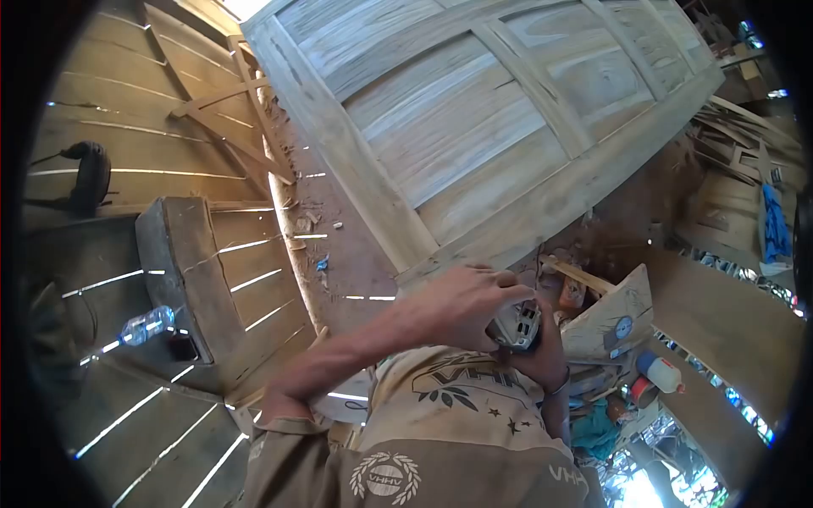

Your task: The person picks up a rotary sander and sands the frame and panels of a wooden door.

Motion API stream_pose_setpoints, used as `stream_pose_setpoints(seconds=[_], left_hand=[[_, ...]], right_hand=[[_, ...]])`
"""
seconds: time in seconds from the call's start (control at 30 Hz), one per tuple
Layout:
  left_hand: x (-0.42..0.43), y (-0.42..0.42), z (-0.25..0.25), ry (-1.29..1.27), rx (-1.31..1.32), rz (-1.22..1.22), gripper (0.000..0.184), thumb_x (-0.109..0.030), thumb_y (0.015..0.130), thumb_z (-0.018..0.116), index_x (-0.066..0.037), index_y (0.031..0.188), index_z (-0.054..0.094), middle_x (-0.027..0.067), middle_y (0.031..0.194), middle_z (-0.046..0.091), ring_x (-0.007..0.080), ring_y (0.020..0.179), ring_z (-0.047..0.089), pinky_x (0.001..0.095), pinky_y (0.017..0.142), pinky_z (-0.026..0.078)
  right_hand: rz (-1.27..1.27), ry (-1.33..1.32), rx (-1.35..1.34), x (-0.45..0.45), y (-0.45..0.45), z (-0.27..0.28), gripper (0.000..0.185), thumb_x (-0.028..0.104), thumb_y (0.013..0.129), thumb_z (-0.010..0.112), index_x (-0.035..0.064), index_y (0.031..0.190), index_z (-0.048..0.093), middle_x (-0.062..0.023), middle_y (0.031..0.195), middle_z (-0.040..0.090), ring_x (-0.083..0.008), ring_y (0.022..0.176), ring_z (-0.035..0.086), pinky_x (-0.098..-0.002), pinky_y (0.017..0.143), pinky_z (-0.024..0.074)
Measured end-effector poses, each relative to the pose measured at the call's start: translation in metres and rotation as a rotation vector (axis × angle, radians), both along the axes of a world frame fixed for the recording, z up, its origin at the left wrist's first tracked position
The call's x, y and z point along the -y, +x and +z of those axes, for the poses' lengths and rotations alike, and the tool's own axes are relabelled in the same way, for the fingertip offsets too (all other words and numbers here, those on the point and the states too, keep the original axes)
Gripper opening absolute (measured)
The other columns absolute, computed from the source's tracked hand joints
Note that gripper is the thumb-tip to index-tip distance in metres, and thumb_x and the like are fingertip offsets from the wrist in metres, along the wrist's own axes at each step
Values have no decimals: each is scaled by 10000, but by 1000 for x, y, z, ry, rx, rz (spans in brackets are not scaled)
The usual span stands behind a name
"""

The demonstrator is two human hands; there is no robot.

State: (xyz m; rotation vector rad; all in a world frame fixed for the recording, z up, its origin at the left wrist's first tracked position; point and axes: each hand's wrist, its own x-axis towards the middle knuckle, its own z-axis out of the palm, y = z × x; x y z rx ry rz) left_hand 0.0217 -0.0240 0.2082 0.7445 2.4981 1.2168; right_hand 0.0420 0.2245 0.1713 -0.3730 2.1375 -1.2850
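Observation:
Close to my chest, a grey device with dark slots (517,326), which looks like a small power tool, is held between both hands. My left hand (466,306) reaches across from the left, its fingers over the top and its thumb at the near side. My right hand (546,360) is closed around the device from below and the right, its fingers partly hidden. Just beyond my hands lies a large panelled wooden door (474,144), pale and bare, its near corner close to my left hand.
To the left are a slatted wooden wall (169,182), a wooden box (190,271) and a clear plastic bottle (148,326). At right stand a wooden piece with a round blue mark (605,317), a white bottle (665,372) and a teal cloth (597,432). Scrap wood (737,144) is piled farther off.

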Motion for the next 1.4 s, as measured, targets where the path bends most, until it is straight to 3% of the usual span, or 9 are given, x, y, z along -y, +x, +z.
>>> stream_pose_setpoints(seconds=[0.13, 0.3, 0.47, 0.97, 1.1, 1.17, 1.23, 1.33, 1.4], left_hand=[[-7, 27, 44, -64, -301, 186, 624, -320, 764, 835, -71, 1297, 628, 163, 1128, 703, 333, 1082, 685, 410, 932, 539], [47, 81, 25, 572, 1017, -90, 438, -379, 858, 800, 5, 1057, 732, 142, 1190, 703, 262, 1210, 637, 381, 1016, 485], [-60, 100, -54, 511, 718, 254, 550, -358, 794, 864, 39, 1123, 671, 148, 1116, 693, 209, 1068, 643, 359, 923, 507], [-79, 118, -115, 511, 1085, -144, 457, -202, 724, 845, 15, 1080, 658, 87, 950, 700, 177, 896, 647, 348, 844, 524], [-67, 146, -129, 551, 1054, -165, 494, -226, 730, 871, 11, 1108, 660, 89, 1003, 705, 180, 951, 644, 339, 892, 517], [-60, 156, -135, 736, 1071, -151, 546, -269, 741, 895, 13, 1146, 660, 102, 1072, 709, 188, 1007, 644, 342, 928, 514], [-48, 155, -140, 768, 1161, -231, 550, -291, 764, 885, 18, 1161, 662, 113, 1096, 709, 189, 1033, 645, 346, 940, 511], [-10, 163, -154, 556, 968, -313, 542, -320, 811, 852, 27, 1184, 664, 132, 1120, 710, 188, 1064, 653, 347, 957, 506], [31, 173, -160, 250, 773, -187, 511, -325, 859, 807, 36, 1191, 666, 153, 1130, 711, 193, 1071, 666, 343, 958, 510]], right_hand=[[-171, -298, 196, -22, 32, -32, 1037, 269, 678, 922, 18, 1505, 349, -161, 1250, 630, -273, 1180, 638, -389, 997, 513], [-377, -705, 390, -50, 47, -54, 939, 374, 744, 904, -40, 1425, 406, -168, 1094, 673, -277, 956, 687, -399, 850, 565], [-447, -628, 129, -51, 15, -33, 859, 528, 770, 855, -43, 1297, 488, -178, 1025, 686, -258, 921, 690, -396, 793, 576], [-673, -263, -117, 24, 64, -20, 694, 470, 941, 694, -17, 1359, 429, -140, 1038, 659, -197, 832, 686, -330, 731, 574], [-684, -510, 160, 12, 92, -50, 637, 443, 939, 680, 4, 1349, 468, -143, 1039, 656, -239, 838, 708, -355, 745, 580], [-605, -656, 765, 15, 89, -67, 643, 430, 895, 739, -8, 1304, 506, -136, 1052, 655, -241, 867, 705, -361, 788, 581], [-502, -842, 561, 30, 95, -71, 611, 373, 861, 769, -20, 1259, 522, -157, 1037, 655, -268, 909, 688, -403, 816, 581], [-463, -238, 446, 52, 90, -44, 726, 103, 719, 850, 3, 1344, 494, -131, 1120, 637, -210, 1000, 657, -387, 928, 535], [-350, -57, 227, 44, 97, -51, 796, 138, 714, 868, -6, 1385, 465, -131, 1160, 635, -221, 1051, 646, -377, 972, 511]])
